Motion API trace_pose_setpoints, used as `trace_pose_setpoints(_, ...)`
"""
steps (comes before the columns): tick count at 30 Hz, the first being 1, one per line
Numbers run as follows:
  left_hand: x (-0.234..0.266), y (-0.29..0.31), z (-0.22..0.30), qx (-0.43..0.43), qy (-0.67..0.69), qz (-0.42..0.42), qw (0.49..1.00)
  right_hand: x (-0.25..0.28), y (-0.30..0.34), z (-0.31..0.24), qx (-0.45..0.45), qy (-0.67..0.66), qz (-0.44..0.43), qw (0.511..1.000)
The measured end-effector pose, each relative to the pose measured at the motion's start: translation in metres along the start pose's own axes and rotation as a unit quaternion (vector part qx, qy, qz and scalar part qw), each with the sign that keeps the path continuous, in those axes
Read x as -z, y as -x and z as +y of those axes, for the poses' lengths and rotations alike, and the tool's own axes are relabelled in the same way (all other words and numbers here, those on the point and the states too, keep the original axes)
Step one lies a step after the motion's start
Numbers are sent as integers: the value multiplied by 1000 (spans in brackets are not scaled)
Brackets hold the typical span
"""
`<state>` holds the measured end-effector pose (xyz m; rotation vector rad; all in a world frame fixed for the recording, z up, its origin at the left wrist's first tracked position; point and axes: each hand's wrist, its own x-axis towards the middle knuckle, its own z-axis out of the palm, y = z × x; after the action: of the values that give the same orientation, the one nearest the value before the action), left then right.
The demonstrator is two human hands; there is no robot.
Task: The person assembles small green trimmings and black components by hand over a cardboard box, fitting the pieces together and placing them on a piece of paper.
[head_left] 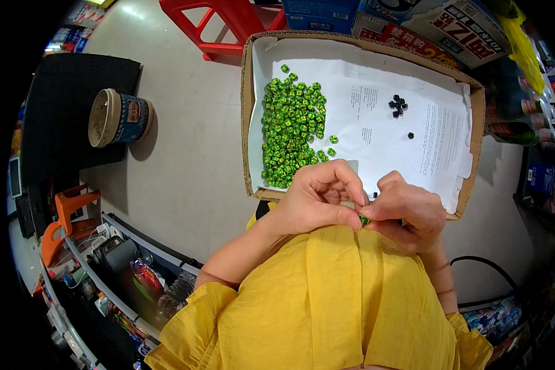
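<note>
My two hands meet just over the near edge of a shallow cardboard tray (476,123) lined with white printed paper. A small green-and-black piece (364,220) shows between the fingertips. My left hand (320,197) pinches it from the left with thumb and forefinger. From the right, my right hand (407,213) grips it, with fingers curled. Many like green pieces with yellow marks, a pile (293,123), fill the tray's left side. Small black pieces (398,106) cluster toward the right, and a single black piece (411,135) lies nearby. Fingers hide most of the held piece.
Beyond the tray stand a red plastic stool (219,24) and printed boxes (438,31). A tub (120,117) sits at the left by a black panel (74,111). Lower left are an orange plastic stool (68,216) and a shelf of goods (129,271). Bottles (524,120) line the right.
</note>
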<state>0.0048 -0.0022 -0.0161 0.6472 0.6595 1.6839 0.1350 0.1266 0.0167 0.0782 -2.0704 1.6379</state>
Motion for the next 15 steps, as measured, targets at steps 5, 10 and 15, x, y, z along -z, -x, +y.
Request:
trace_pose_setpoints(5,-4,-1,1,5,-24,49,998,9,-3,3,0,80,-9,997)
trace_pose_setpoints(10,-13,4,18,49,-96,108,988,9,-5,-2,-23,80,-6,996)
trace_pose_setpoints(15,-18,1,29,71,-90,69,991,13,-12,-5,12,75,-49,996)
